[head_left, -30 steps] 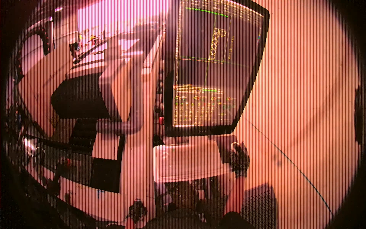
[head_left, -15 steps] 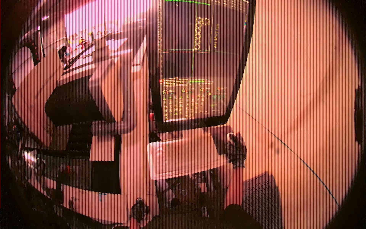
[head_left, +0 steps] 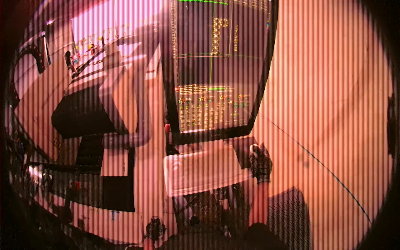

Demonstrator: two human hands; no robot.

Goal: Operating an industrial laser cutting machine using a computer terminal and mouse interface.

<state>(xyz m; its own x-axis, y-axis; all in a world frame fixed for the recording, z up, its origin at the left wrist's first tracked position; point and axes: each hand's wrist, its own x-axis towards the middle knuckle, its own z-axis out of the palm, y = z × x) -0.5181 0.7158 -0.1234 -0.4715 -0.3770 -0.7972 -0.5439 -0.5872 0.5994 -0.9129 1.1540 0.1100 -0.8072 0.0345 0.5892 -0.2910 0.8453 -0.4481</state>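
My right hand (head_left: pixel 261 164), in a dark patterned glove, is closed over a white computer mouse (head_left: pixel 254 149) on a dark pad (head_left: pixel 242 151). Left of the mouse is a pale, covered keyboard (head_left: pixel 202 171) on a shelf. Above them stands a large upright monitor (head_left: pixel 216 71), its dark screen showing a yellow outline drawing, green lines and rows of small icons. My left hand (head_left: pixel 154 229), gloved too, rests low on the pale edge of a machine (head_left: pixel 150 179). Its fingers look curled; whatever they may hold is too small to make out.
A thick grey pipe (head_left: pixel 143 108) bends along the machine beside a boxy housing (head_left: pixel 118 98). A red knob (head_left: pixel 167 128) sits left of the monitor. Right of my arm is a perforated dark panel (head_left: pixel 289 212). A thin dark cable (head_left: pixel 329 167) crosses the pale floor (head_left: pixel 333 83).
The whole view has shifted slightly, so things sit a little further right. My right hand stays on the mouse and my left on the machine edge. The screen looks the same.
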